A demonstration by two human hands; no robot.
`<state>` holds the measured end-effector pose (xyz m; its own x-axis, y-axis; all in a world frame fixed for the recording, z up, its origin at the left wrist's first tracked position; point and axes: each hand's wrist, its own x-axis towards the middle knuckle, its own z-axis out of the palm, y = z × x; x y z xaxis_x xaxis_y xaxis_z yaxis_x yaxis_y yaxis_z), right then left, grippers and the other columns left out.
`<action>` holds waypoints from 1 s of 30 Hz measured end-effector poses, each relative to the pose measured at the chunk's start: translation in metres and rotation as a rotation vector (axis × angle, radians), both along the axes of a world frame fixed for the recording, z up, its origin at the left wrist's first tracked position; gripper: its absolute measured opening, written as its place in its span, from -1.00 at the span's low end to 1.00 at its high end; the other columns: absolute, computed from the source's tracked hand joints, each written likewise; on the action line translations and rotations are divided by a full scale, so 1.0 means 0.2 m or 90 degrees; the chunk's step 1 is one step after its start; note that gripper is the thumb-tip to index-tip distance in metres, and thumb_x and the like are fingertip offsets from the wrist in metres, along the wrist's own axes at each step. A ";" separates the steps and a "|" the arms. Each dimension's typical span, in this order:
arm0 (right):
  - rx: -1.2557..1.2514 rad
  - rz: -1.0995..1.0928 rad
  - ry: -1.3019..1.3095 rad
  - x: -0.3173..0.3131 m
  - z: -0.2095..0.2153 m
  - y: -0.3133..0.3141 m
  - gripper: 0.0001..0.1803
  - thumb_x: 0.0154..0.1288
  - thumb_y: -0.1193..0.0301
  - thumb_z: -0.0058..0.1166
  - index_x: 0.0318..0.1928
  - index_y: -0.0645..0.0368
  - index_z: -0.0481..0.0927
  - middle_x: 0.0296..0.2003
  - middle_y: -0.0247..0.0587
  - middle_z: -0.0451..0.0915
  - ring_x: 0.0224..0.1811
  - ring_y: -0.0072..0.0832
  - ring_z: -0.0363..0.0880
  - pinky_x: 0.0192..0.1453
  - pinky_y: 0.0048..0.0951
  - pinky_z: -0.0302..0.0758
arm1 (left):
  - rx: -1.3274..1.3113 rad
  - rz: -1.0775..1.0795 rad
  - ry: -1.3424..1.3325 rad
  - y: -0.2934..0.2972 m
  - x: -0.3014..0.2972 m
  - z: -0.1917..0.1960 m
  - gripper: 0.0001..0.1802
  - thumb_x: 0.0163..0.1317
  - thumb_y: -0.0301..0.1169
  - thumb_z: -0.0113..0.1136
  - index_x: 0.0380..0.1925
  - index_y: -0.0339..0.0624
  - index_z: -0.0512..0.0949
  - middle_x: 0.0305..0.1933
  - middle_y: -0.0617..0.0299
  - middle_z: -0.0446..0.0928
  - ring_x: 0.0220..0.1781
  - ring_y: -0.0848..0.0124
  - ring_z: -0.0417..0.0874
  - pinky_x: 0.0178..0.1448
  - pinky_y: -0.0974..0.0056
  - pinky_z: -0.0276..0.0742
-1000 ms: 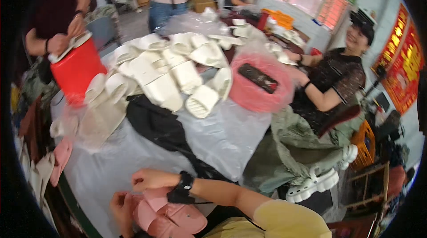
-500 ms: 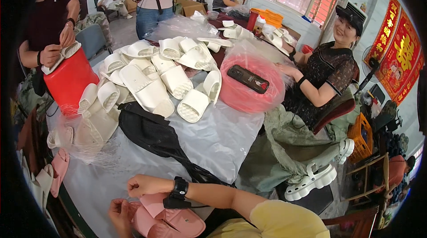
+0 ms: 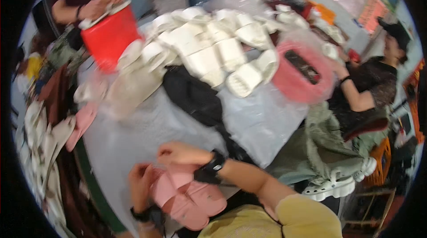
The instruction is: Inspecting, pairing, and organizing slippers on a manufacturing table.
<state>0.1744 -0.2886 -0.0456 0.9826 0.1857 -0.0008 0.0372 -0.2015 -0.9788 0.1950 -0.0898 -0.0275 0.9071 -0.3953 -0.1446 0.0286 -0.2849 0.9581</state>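
Note:
A pair of pink slippers (image 3: 195, 200) lies side by side at the near edge of the table, close to my yellow shirt. My left hand (image 3: 141, 180) is at their far left end, its fingers bent against the edge of one slipper. Just beyond the straps is my right hand (image 3: 181, 154), curled with fingertips pinched together. Whatever it pinches is too small and blurred to name. My right forearm crosses above the slippers, with a black band on the wrist.
White slippers (image 3: 200, 57) are heaped across the table beyond a black cloth bag (image 3: 191, 93). A red bucket (image 3: 111, 37) stands far left, where another person handles a slipper. At right, a phone (image 3: 302, 66) lies on a pink plastic-wrapped bundle (image 3: 284, 89), near a seated person.
The view has swung left and blurred, so the scene sits farther right and more of my left wrist shows. Both hands stay at the pink slippers.

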 end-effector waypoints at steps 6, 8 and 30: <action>0.081 0.007 0.058 0.00 0.01 0.01 -0.81 0.13 0.38 0.05 -0.37 0.29 0.51 -0.54 -0.39 0.49 -0.49 -0.69 0.40 -0.42 -0.65 0.32 | -0.100 0.015 0.056 0.02 0.02 -0.03 -0.84 0.18 -0.46 0.10 -0.27 -0.29 0.46 -0.37 0.27 0.49 -0.32 0.57 0.52 -0.26 0.47 0.50; 0.088 0.032 0.070 0.01 0.03 0.01 -0.82 0.14 0.39 0.04 -0.38 0.28 0.51 -0.54 -0.41 0.49 -0.49 -0.71 0.40 -0.41 -0.66 0.32 | -0.091 0.006 0.092 0.02 0.03 -0.03 -0.84 0.17 -0.47 0.10 -0.25 -0.29 0.46 -0.36 0.27 0.49 -0.31 0.57 0.52 -0.26 0.48 0.50; 0.096 0.021 0.137 -0.01 0.09 0.01 -0.83 0.14 0.40 0.06 -0.40 0.29 0.49 -0.59 -0.46 0.42 -0.54 -0.75 0.30 -0.48 -0.67 0.24 | -0.068 -0.018 0.114 0.02 0.04 -0.05 -0.86 0.19 -0.43 0.11 -0.29 -0.26 0.47 -0.41 0.31 0.52 -0.42 0.64 0.50 -0.40 0.55 0.44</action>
<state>0.1731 -0.2868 -0.0272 0.9564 0.2309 -0.1786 -0.1704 -0.0552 -0.9838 0.2036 -0.0867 -0.0378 0.8588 -0.4421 -0.2587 0.1948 -0.1854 0.9632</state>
